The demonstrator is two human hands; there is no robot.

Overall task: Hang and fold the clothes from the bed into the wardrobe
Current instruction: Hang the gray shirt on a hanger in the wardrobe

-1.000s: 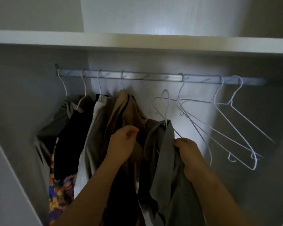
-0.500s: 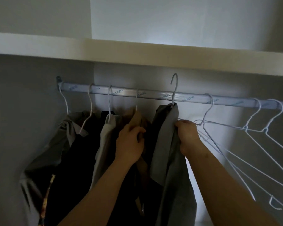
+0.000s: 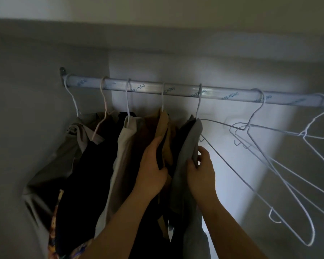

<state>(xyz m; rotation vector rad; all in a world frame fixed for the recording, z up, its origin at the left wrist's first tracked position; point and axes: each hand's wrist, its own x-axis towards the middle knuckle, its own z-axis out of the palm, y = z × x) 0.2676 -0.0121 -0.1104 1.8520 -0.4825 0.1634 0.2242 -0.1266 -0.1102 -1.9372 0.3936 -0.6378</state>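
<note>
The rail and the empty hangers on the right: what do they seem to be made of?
Rail: probably a metal tube, silvery with a soft sheen. Light streaks run along it, and the repeated printed lettering suggests a film or coating on top.
Empty hangers: thin bent wire, likely metal with a white coating. Their slim, evenly bent outlines and small end hooks point to that.

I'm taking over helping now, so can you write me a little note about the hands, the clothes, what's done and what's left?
Left hand holds the tan garment. Right hand pinches the grey garment.
Done: the grey garment's hanger is hooked on the rail, beside four other hung pieces. Empty hangers wait on the right.
Left: let go. The bed is out of view, so I can't tell what remains.
</note>
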